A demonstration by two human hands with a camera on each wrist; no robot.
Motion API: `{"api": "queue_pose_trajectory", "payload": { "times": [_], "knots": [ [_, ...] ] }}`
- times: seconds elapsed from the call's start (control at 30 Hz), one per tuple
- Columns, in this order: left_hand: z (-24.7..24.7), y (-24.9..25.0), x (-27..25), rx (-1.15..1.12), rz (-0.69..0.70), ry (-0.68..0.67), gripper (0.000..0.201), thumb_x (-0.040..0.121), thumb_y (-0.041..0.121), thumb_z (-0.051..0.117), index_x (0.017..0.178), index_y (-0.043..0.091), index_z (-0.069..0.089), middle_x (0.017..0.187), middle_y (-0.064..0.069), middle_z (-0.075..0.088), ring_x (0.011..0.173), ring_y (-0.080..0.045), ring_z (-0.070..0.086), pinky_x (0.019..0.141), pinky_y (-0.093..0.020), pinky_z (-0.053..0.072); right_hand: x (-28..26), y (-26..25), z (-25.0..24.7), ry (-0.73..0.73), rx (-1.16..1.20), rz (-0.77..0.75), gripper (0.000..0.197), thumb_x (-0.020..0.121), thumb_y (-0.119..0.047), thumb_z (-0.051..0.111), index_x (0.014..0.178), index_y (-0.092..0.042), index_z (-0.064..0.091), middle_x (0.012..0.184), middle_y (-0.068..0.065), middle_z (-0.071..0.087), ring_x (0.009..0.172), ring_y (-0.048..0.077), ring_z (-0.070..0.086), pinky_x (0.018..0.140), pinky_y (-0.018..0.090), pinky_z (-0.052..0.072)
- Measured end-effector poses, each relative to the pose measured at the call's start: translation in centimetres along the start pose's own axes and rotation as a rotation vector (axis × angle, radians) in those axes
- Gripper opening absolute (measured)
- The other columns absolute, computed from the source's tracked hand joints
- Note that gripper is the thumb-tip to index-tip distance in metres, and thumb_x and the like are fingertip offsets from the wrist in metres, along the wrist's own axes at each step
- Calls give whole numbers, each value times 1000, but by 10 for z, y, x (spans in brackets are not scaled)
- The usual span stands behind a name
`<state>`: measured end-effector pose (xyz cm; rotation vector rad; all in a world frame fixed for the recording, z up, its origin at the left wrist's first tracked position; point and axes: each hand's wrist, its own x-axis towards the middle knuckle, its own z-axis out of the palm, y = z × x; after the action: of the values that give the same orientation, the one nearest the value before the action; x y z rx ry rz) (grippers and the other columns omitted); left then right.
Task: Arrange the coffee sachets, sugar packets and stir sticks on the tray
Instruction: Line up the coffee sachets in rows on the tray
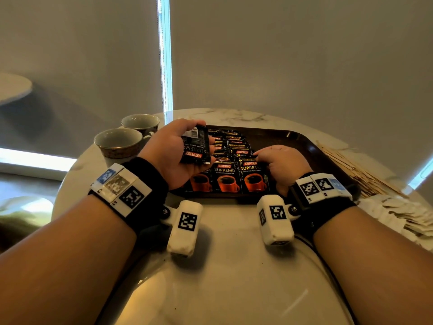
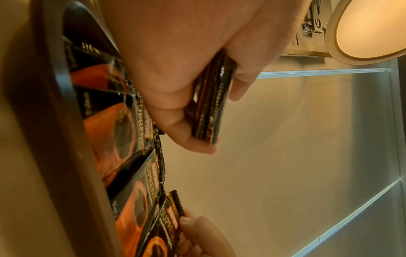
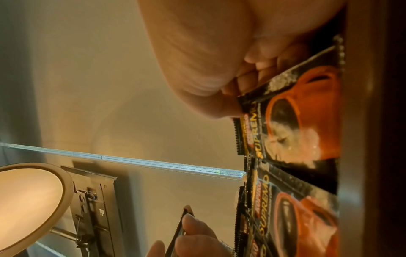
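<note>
Left hand (image 1: 178, 151), palm turned upward above the left end of the tray, fingers and thumb curled round a small stack of coffee sachets (image 1: 195, 146); the left wrist view shows the stack (image 2: 208, 107) edge-on between thumb and fingers. Right hand (image 1: 280, 163), lowered onto the tray, thumb and fingertips pinching the upper right corner of the nearest right-hand sachet (image 1: 254, 177); the right wrist view shows that sachet (image 3: 292, 118) lying flat with the pinch at its corner.

Dark brown tray (image 1: 309, 146) on the round marbled tabletop (image 1: 229, 266). Laid-out coffee sachets (image 1: 225, 177) occupy its left half in overlapping rows, three black packets with red cups in the near row, further rows (image 1: 230, 141) partly covered behind them; the right half of the tray is bare.

Wooden stir sticks (image 1: 351, 165) lie in a loose heap on the tabletop just beyond the tray's right edge. Pale sugar packets (image 1: 407, 214) lie in a pile nearer the right rim of the tabletop, apart from the tray. Two gold-rimmed cups (image 1: 119, 141) stand on the tabletop left of the tray, one behind the other.
</note>
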<state>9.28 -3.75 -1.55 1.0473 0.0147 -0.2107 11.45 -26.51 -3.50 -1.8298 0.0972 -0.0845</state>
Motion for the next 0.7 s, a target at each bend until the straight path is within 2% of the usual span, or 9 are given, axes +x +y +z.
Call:
{"api": "queue_pose_trajectory", "payload": {
  "times": [0.07, 0.13, 0.2, 0.27, 0.37, 0.47, 0.53, 0.6, 0.7],
  "knots": [
    [0, 0, 0, -3, 0, 1, 31, 98, 28, 54, 126, 18, 62, 94, -11, 66, 72, -22, 67, 63, -35, 57, 1, 1, 1, -12, -13, 3, 13, 89, -5, 62, 99, -2, 71, 85, 7, 71, 56, 5, 70, 47, 21, 54],
    [-1, 0, 0, -5, 4, 4, 32, 99, 28, 53, 128, 18, 61, 95, -11, 66, 73, -22, 67, 63, -35, 57, 0, 1, 3, -13, 6, 22, 11, 84, -7, 67, 93, -6, 72, 89, 11, 74, 68, 16, 74, 62, 33, 62],
    [-1, 0, 0, -9, 6, 3, 32, 99, 28, 52, 128, 18, 61, 96, -11, 65, 73, -22, 67, 64, -35, 57, 2, 2, 5, 11, 7, 44, 17, 71, -12, 74, 88, -10, 74, 93, 13, 76, 84, 28, 75, 80, 48, 62],
    [-1, 0, -1, -14, 10, -5, 29, 100, 28, 50, 126, 18, 60, 94, -11, 65, 72, -22, 67, 64, -35, 57, 6, 6, 5, 16, 13, 49, 26, 61, -17, 75, 87, -13, 75, 89, 11, 76, 94, 35, 73, 87, 54, 59],
    [0, 0, -2, -22, 13, -7, 29, 101, 27, 48, 125, 18, 60, 92, -11, 65, 71, -22, 67, 64, -35, 57, 4, 4, 6, 7, 8, 45, 22, 65, -17, 77, 87, -13, 75, 92, 11, 76, 96, 37, 72, 87, 54, 59],
    [0, 1, -3, -25, 22, -7, 31, 101, 27, 45, 127, 17, 59, 93, -11, 65, 70, -22, 67, 65, -34, 58, 2, 0, 5, -19, -59, 36, 8, 84, -13, 69, 90, -14, 75, 93, 8, 74, 89, 29, 73, 83, 49, 61],
    [1, 1, -4, -28, 24, -6, 32, 101, 27, 43, 127, 17, 59, 94, -12, 65, 70, -22, 67, 64, -34, 57, 2, 1, 4, -6, -42, 47, 7, 83, -13, 70, 88, -12, 76, 86, 9, 76, 82, 29, 75, 80, 53, 61],
    [1, 1, -4, -35, 23, -4, 32, 101, 27, 42, 126, 17, 58, 94, -12, 64, 70, -22, 66, 63, -35, 57, 4, 5, 4, 1, -47, 42, 10, 75, -18, 73, 82, -14, 77, 80, 8, 77, 79, 30, 76, 77, 55, 61],
    [2, 2, -5, -41, 19, 0, 33, 101, 27, 40, 127, 17, 58, 95, -13, 64, 69, -23, 66, 63, -35, 58, 3, 5, 4, 13, -74, 27, 10, 74, -19, 71, 82, -16, 77, 79, 5, 77, 78, 26, 76, 75, 50, 63]
  ]
}}
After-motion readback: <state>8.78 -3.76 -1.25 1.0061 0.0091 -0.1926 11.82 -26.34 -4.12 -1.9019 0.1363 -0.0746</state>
